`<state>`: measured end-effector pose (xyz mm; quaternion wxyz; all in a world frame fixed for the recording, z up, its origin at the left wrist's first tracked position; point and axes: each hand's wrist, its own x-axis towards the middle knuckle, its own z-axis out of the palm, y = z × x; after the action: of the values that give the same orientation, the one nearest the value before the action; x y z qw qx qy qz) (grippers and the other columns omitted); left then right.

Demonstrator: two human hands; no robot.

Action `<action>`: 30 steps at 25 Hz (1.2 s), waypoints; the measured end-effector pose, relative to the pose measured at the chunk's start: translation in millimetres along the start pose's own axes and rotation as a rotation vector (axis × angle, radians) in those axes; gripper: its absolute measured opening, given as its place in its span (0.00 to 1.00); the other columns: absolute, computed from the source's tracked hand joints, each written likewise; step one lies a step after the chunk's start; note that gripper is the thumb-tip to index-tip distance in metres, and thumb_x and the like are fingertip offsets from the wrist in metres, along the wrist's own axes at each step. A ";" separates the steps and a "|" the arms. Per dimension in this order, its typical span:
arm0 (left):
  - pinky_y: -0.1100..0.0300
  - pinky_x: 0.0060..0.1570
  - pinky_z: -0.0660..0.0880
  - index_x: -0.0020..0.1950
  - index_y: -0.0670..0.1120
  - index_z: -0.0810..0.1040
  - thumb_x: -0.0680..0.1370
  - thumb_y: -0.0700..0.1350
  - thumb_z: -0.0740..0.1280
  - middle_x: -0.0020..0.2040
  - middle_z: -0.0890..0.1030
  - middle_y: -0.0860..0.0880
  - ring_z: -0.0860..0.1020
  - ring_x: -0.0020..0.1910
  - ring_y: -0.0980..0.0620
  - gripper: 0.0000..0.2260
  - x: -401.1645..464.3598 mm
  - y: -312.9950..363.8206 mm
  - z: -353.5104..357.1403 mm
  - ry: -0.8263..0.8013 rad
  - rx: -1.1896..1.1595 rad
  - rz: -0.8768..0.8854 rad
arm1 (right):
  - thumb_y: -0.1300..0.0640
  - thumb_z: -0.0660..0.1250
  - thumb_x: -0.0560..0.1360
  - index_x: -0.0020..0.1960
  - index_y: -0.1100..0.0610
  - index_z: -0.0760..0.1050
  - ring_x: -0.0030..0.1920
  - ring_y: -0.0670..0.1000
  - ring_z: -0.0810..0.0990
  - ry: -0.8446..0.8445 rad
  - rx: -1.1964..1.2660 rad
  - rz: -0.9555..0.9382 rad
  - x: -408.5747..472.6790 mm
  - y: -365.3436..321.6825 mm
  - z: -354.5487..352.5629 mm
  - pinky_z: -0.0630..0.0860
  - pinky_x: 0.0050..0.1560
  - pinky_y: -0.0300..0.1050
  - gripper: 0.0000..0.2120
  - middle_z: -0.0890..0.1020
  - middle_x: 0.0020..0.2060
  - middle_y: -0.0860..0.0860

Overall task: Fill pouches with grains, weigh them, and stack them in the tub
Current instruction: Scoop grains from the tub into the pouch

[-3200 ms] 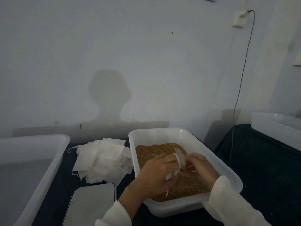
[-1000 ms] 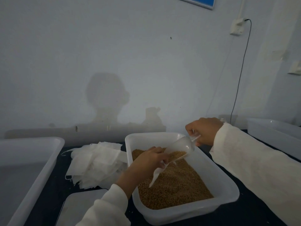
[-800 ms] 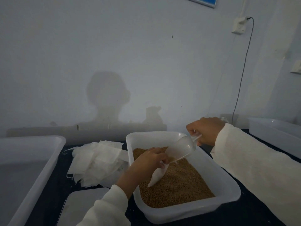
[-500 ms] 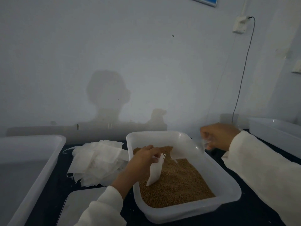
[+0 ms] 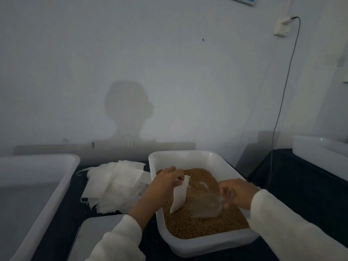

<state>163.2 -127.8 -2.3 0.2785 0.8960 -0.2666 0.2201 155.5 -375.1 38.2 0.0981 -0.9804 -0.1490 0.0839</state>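
Head view: a white tray filled with brown grains is taken as the landmark on the dark table. Over the grains, a small white pouch is pinched at its top by the curled fingers of the left hand, its lower end touching the grains. A clear scoop is laid low on the grains just right of the pouch, its handle gripped by the closed right hand. A heap of empty pouches is seen just left of the tray. Further left, a large white tub is placed. In front of the heap, a flat scale is set. Another tub is seen well to the right.
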 end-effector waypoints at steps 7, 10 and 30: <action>0.63 0.45 0.71 0.47 0.40 0.76 0.77 0.30 0.62 0.44 0.72 0.49 0.72 0.45 0.52 0.06 -3.2 -1.6 -0.3 0.089 -0.035 -0.044 | 0.65 0.75 0.68 0.40 0.57 0.73 0.41 0.49 0.82 -0.061 0.458 -0.028 -11.3 33.0 -8.1 0.79 0.53 0.48 0.11 0.83 0.37 0.50; 0.75 0.41 0.66 0.45 0.40 0.76 0.77 0.31 0.64 0.43 0.71 0.51 0.71 0.44 0.54 0.05 -2.5 -1.5 -0.8 0.071 -0.031 -0.005 | 0.65 0.75 0.68 0.41 0.59 0.74 0.41 0.51 0.82 0.019 0.433 -0.050 -16.3 35.7 -34.8 0.79 0.49 0.46 0.10 0.83 0.39 0.54; 0.56 0.54 0.72 0.50 0.39 0.81 0.76 0.34 0.66 0.51 0.78 0.42 0.74 0.53 0.47 0.06 1.3 6.7 1.5 -0.019 -0.040 -0.005 | 0.55 0.64 0.75 0.47 0.46 0.63 0.48 0.51 0.78 0.487 -0.725 -0.298 -4.6 -43.0 -89.3 0.60 0.44 0.43 0.10 0.80 0.44 0.45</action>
<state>160.6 -134.0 -0.1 0.2945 0.8929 -0.2716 0.2054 156.7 -351.2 134.5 -0.2078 -0.9104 -0.2807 -0.2216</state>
